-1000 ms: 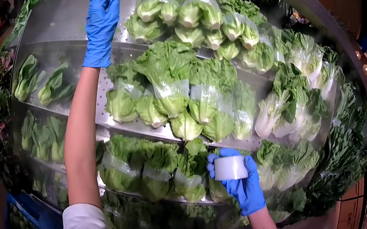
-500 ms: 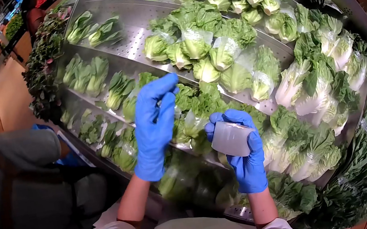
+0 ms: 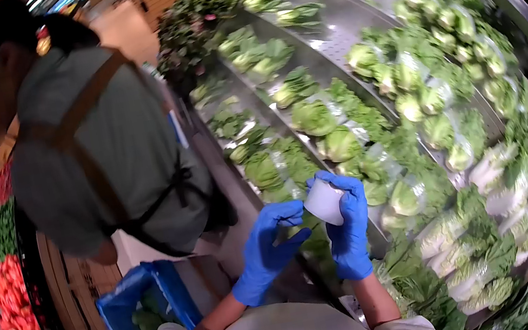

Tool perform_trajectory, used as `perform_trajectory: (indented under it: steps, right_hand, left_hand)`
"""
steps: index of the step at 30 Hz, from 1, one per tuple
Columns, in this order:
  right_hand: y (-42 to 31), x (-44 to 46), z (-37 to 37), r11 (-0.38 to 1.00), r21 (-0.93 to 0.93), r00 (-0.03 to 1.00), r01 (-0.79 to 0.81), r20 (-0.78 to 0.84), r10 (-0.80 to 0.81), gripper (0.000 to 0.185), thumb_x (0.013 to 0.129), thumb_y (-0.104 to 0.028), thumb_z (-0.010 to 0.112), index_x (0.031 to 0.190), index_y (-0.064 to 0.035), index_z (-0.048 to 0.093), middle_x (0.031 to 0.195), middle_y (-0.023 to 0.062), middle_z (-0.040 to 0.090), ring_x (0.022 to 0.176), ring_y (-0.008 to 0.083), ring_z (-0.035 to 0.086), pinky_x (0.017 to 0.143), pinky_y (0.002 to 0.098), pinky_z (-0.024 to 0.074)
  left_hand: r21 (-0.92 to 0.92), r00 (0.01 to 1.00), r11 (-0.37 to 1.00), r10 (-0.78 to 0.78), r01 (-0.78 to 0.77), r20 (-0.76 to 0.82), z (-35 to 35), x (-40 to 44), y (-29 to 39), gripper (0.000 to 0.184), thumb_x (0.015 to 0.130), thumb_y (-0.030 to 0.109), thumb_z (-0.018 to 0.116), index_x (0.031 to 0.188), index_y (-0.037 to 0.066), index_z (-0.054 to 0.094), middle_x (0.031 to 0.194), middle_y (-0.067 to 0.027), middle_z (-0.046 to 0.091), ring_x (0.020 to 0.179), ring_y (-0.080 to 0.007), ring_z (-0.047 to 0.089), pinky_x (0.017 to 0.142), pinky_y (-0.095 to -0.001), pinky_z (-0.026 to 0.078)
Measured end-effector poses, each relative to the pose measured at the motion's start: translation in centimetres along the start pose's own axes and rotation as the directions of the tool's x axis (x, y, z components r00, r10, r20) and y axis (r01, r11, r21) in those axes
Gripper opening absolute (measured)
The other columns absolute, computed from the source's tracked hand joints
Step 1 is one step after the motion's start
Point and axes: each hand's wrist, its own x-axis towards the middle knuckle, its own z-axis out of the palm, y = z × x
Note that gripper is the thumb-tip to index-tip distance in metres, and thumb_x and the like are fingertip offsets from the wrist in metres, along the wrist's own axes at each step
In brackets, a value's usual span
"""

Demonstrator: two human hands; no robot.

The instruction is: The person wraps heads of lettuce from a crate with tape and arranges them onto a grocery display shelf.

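Where fingers (image 3: 353, 188) grip, the white roll (image 3: 324, 202) is hidden.

Looks forward and down from the head, wide and round-edged, close above left hand (image 3: 264, 253) and right hand (image 3: 348, 235), facing a stepped leafy-greens display (image 3: 333, 41).
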Motion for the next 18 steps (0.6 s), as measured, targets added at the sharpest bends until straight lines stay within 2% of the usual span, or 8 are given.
perform_trajectory:
  steps: [4,6,8,10,12,15,17,18]
  right_hand:
    - [5.2,-2.6,0.9,0.945,0.0,0.944,-0.327,0.05,0.327,0.041,0.078,-0.03,0.065,0.104,-0.0027,0.049,0.106,0.0159,0.055,0.096,0.0287,0.058,0.087,0.0399,0.0475]
    - [8.8,-3.3,0.8,0.88,-0.044,0.867,-0.473,0.155,0.474,0.041,0.073,-0.028,0.068,0.1,-0.0015,0.052,0.099,0.0153,0.056,0.089,0.0285,0.059,0.083,0.0399,0.05]
    - [11.0,-4.1,0.8,0.796,-0.146,0.739,-0.588,0.304,0.602,0.051,0.072,-0.03,0.067,0.109,0.0,0.05,0.101,0.0162,0.056,0.091,0.0294,0.059,0.082,0.0402,0.0501]
    - [12.2,-5.7,2.5,0.733,-0.267,0.633,-0.626,0.376,0.677,0.059,0.072,-0.032,0.066,0.117,0.0013,0.048,0.106,0.016,0.056,0.095,0.0274,0.057,0.086,0.0366,0.0485]
    - [14.0,-7.4,4.2,0.676,-0.37,0.5,-0.637,0.468,0.728,0.051,0.075,-0.029,0.061,0.115,0.0023,0.05,0.105,0.0139,0.058,0.098,0.0226,0.056,0.089,0.0333,0.0448]
    - [17.6,-9.5,6.0,0.614,-0.549,0.272,-0.567,0.578,0.769,0.039,0.082,-0.023,0.053,0.111,0.0027,0.053,0.1,0.0122,0.061,0.094,0.02,0.058,0.087,0.032,0.045]
    - [19.6,-11.2,7.0,0.391,-0.581,0.067,-0.714,0.499,0.864,0.037,0.086,-0.025,0.051,0.11,0.0029,0.054,0.096,0.0117,0.062,0.087,0.0205,0.06,0.081,0.0316,0.0482]
    - [20.7,-11.9,7.5,0.345,-0.608,0.009,-0.715,0.485,0.874,0.037,0.087,-0.026,0.05,0.109,0.003,0.055,0.096,0.0118,0.062,0.085,0.0207,0.061,0.079,0.0316,0.0493]
  left_hand:
    - [0.107,0.946,0.957,-0.244,0.271,-0.213,-6.6,-6.9,-2.3,0.023,0.079,0.0,0.063,0.101,0.004,0.058,0.094,-0.0074,0.059,0.084,-0.0163,0.059,0.074,-0.0262,0.047]
    - [0.115,0.857,0.912,-0.319,0.393,-0.405,-10.3,-11.8,-3.2,0.019,0.081,0.0,0.061,0.1,0.004,0.058,0.093,-0.0079,0.058,0.085,-0.0171,0.058,0.074,-0.0262,0.045]
    - [0.339,0.8,0.754,-0.392,0.562,-0.455,-11.4,-18.3,-3.6,0.016,0.084,0.007,0.058,0.1,0.005,0.059,0.093,-0.009,0.059,0.087,-0.0188,0.059,0.076,-0.0275,0.045]
    - [0.246,0.685,0.689,-0.482,0.681,-0.547,-12.6,-24.0,-3.5,0.017,0.084,0.01,0.058,0.1,0.005,0.059,0.094,-0.0089,0.059,0.087,-0.0193,0.059,0.076,-0.0285,0.045]
    - [0.161,0.593,0.655,-0.515,0.738,-0.62,-13.1,-28.8,-2.4,0.018,0.084,0.013,0.058,0.101,0.006,0.059,0.095,-0.0089,0.059,0.087,-0.0199,0.059,0.077,-0.0295,0.045]
    - [0.06,0.34,0.495,-0.498,0.867,-0.798,-12.7,-35.0,0.4,0.018,0.084,0.016,0.059,0.099,0.006,0.058,0.09,-0.0098,0.06,0.082,-0.0204,0.061,0.071,-0.0305,0.047]
    - [-0.172,0.053,0.333,-0.571,0.927,-0.82,-12.7,-38.1,2.9,0.02,0.086,0.018,0.058,0.1,0.004,0.057,0.091,-0.0103,0.059,0.08,-0.0191,0.06,0.072,-0.0302,0.047]
    - [-0.151,0.056,0.342,-0.527,0.927,-0.848,-12.6,-41.2,2.6,0.022,0.086,0.019,0.058,0.101,0.004,0.057,0.092,-0.0104,0.059,0.079,-0.0181,0.059,0.072,-0.03,0.047]
